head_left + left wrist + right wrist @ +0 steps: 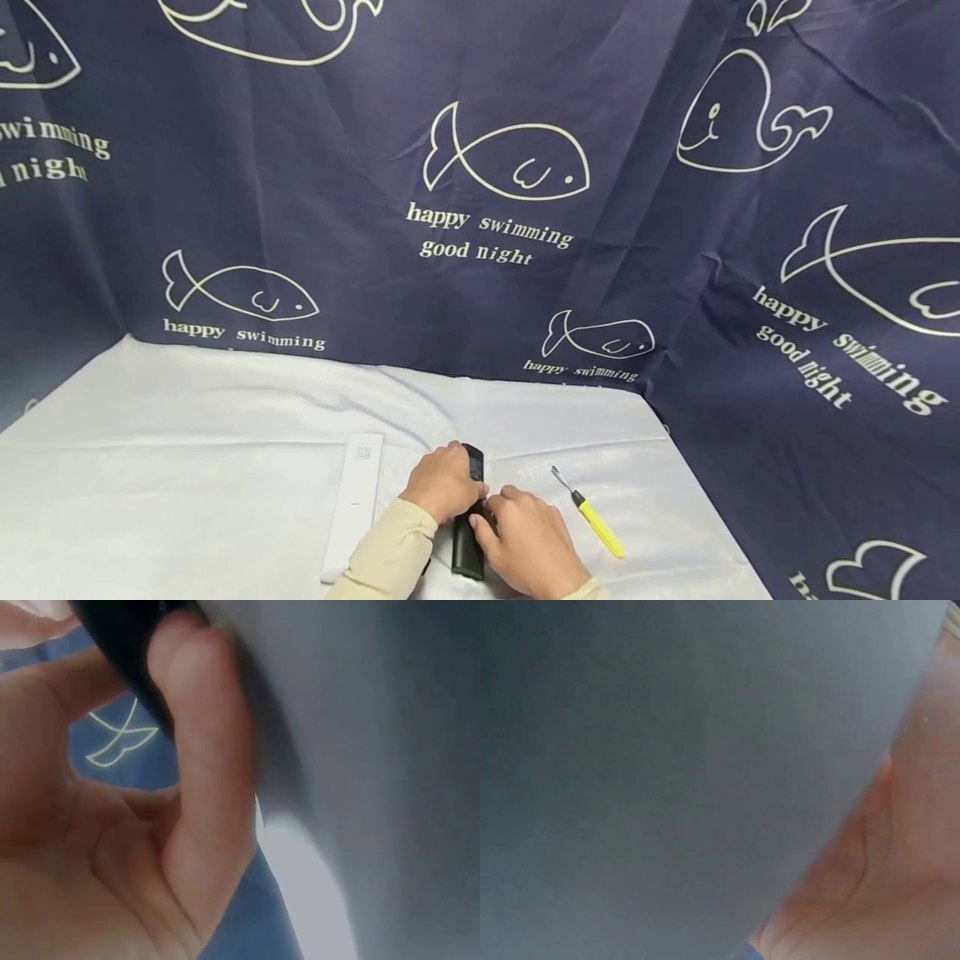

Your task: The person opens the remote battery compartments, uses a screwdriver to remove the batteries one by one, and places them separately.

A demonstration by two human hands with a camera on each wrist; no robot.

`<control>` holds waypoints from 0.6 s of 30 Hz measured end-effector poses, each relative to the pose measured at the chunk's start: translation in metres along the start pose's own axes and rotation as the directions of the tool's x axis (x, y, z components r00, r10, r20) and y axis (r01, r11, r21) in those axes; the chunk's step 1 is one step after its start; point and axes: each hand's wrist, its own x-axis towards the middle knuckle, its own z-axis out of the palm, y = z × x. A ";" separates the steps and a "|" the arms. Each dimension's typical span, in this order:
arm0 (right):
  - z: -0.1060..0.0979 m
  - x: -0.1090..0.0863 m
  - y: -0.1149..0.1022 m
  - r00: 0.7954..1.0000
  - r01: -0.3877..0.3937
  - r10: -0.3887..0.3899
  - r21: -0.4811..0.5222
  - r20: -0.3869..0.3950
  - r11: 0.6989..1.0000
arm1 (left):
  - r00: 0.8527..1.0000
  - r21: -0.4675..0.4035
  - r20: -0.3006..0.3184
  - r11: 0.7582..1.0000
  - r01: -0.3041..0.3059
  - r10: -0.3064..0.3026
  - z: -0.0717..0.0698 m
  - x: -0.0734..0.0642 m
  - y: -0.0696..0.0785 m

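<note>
A long black bar-shaped device (pixel 468 550) lies lengthwise at the front middle of the white cloth, with small markings near its far end. My left hand (pixel 444 483) grips its far half from the left, thumb across the top. In the left wrist view, fingers (pixel 206 735) hold the black body (pixel 120 652) from both sides. On the right side of the device, my right hand (pixel 528 533) holds it around the middle with thumb and bent fingers. Blurred grey fills most of the right wrist view; only part of the palm (pixel 922 847) shows, its fingertips hidden.
To the left lies a long white box (pixel 352 508) with a printed code near its far end. A screwdriver (pixel 596 521) with a yellow handle lies to the right. The white cloth (pixel 187 483) has creases, and dark blue fabric (pixel 360 167) with fish drawings hangs behind and beside it.
</note>
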 end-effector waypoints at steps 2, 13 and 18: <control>0.000 0.001 0.000 1.000 -0.005 0.005 0.002 0.008 1.000 | 1.000 -0.030 0.016 1.000 0.005 -0.005 0.000 0.000 0.000; -0.002 0.001 0.001 1.000 -0.005 0.005 0.007 -0.020 1.000 | 0.996 -0.073 0.082 0.997 0.035 -0.029 0.000 0.002 -0.001; -0.004 -0.001 0.004 1.000 -0.024 0.024 0.017 -0.003 1.000 | 0.996 -0.086 0.081 0.996 0.033 -0.026 0.000 0.001 0.001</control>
